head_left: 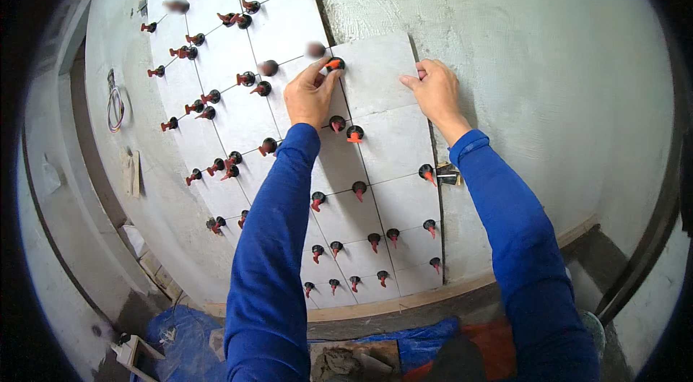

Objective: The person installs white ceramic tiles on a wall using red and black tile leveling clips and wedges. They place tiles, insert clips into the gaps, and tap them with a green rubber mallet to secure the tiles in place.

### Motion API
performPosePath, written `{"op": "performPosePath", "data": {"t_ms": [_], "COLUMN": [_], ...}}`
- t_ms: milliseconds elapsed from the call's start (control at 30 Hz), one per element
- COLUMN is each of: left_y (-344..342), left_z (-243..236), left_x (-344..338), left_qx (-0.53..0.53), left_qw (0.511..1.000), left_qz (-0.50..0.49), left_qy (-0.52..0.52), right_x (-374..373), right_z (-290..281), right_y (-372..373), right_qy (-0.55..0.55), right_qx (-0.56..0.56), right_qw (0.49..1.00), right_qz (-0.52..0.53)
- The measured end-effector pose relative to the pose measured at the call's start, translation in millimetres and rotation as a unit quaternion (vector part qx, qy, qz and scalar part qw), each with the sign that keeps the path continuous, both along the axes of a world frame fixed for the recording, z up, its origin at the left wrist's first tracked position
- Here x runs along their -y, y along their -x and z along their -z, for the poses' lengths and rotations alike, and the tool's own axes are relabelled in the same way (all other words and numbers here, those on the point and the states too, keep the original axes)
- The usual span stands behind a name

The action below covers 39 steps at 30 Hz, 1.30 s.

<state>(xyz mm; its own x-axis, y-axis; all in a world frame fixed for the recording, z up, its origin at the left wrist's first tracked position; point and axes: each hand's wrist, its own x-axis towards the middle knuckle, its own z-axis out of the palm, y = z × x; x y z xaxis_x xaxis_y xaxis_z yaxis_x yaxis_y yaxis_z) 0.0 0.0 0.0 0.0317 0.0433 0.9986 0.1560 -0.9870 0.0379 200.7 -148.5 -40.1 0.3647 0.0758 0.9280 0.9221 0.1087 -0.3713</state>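
Two bare hands are at one pale tile on the wall, the left hand at its left edge and the right hand at its right edge. The tile is flat and four-sided, off-white with faint grey clouding, and its right side shows a thin dark edge. At its upper left sits a clip with a round black base and a bright orange handle. The left thumb and fingers are nearly together, pinching that clip. The right hand is half curled, thumb lying over the tile's edge; I cannot tell whether it grips or only touches.

Directly below the tile is another light tile, with an orange-handled clip at its upper left corner. Left of the tile, more tiles bear black clips with duller red handles. Right of it is rough, grey-green plaster; far below it runs a wooden strip.
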Motion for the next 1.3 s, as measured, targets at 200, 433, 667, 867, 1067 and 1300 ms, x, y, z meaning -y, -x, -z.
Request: {"op": "performPosePath", "data": {"t_ms": [200,433,667,867,1067,1300], "left_y": [-1.9,-2.2,-2.8,-3.3,-6.4,-8.0], "left_z": [1.4,3.3,4.9,6.8,8.7,8.8], "left_x": [1.2,1.7,2.1,1.9,0.6,-2.2], "left_qx": [0.021,0.019,0.038,0.042,0.06,0.068], "left_qw": [1.0,1.0,0.999,0.999,0.997,0.997], "left_qz": [0.003,0.002,-0.014,-0.021,-0.022,-0.027], "left_qy": [0.005,0.003,-0.015,-0.007,-0.036,-0.036], "right_x": [-2.4,9.8,3.8,-2.4,4.3,2.3], "right_z": [-0.5,-5.3,-20.8,-42.5,-49.3,-41.5], "right_y": [-8.3,0.2,-2.4,1.5,-9.8,-9.8], "right_qy": [-0.033,0.053,0.003,0.01,0.033,0.056], "right_qx": [0.108,0.104,0.054,0.071,0.165,0.11], "right_qw": [0.993,0.99,0.998,0.997,0.981,0.991], "right_qz": [0.045,0.08,0.019,0.041,0.093,0.049]}}
